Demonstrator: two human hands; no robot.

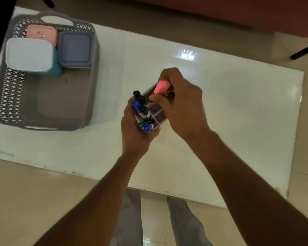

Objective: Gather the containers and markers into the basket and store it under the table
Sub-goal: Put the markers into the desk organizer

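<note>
Above the white table (pixel 220 121), your left hand (pixel 137 137) is gripping the divided marker holder (pixel 155 110); your right hand (pixel 181 102) is pinching a pink marker (pixel 161 87) over it. Basket (pixel 11 96) sitting far left, three lidded containers (pixel 29 54) inside.

You are looking down on a glossy white table (pixel 220 107) that fills most of the view, with a bright reflection (pixel 188 54) of light near its far edge. Beneath lies a beige tiled floor (pixel 34 192). A dark leg (pixel 304 50), perhaps of a chair, enters at the right, beside a reddish-brown surface (pixel 220 9) along the top.
</note>
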